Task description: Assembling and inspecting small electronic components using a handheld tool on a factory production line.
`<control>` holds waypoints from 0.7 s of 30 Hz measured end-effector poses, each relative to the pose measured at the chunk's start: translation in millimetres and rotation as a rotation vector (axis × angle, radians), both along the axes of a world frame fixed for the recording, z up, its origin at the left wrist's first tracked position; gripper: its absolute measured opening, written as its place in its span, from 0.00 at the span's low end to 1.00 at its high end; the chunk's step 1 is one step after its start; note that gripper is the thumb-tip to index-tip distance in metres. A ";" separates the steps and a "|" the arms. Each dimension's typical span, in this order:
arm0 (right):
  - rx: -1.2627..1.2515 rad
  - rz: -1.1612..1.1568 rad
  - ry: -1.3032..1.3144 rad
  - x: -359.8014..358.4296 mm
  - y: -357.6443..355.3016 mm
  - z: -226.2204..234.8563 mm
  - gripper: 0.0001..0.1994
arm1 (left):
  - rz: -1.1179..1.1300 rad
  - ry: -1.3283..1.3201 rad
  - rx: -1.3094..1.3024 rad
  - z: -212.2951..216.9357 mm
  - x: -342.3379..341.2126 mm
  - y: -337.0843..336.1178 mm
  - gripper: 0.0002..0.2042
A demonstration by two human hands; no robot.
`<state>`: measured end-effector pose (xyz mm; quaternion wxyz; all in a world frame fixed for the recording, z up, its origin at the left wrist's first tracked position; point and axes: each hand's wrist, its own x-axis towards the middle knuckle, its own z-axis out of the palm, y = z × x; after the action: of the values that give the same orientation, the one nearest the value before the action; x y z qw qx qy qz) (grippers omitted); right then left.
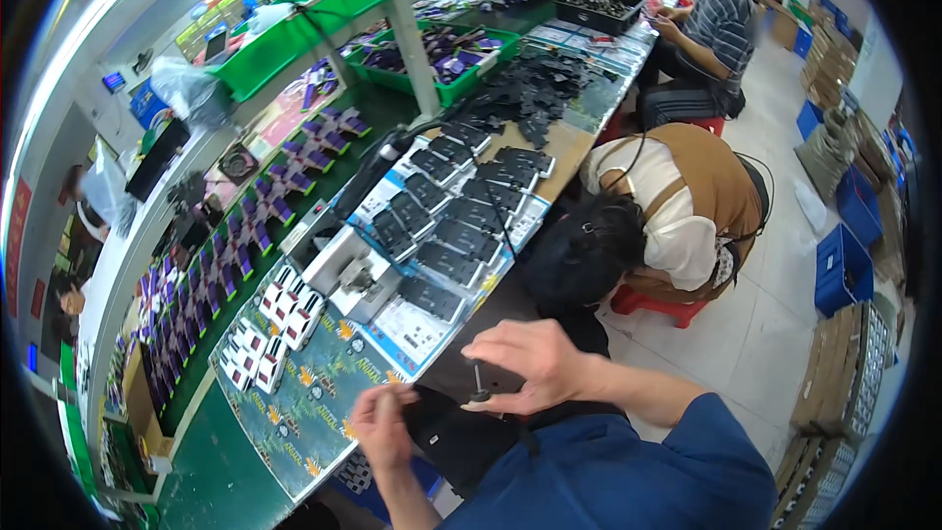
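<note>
My right hand (pixel 535 361) is closed around the top of a small upright black tool (pixel 479 385), a screwdriver by its look, whose tip stands on a flat black part (pixel 453 424) at the near edge of the bench. My left hand (pixel 381 422) pinches the left side of that black part and holds it down. Just left of my hands lies a printed blue card sheet (pixel 314 402) with yellow marks. Small white and black parts (pixel 275 329) stand in rows on its far end.
Black plates lie in rows on blue cards (pixel 446 221) further along the green bench (pixel 211 476). Purple parts (pixel 245 226) line the conveyor. A person in a brown vest (pixel 677 206) bends over close on my right; another person (pixel 711 25) sits beyond. Blue crates (pixel 842 270) stand on the floor.
</note>
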<state>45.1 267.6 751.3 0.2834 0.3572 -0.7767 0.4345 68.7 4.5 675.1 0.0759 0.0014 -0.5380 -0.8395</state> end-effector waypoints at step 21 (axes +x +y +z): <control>0.691 -0.461 -0.415 -280.2 327.7 91.5 0.27 | 0.775 -0.249 -1.673 -76.5 -53.3 -53.1 0.22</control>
<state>-235.1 595.4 842.7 0.0753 0.1543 -0.9754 0.1382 15.5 -48.6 598.6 0.2690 0.2159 -0.9345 -0.0884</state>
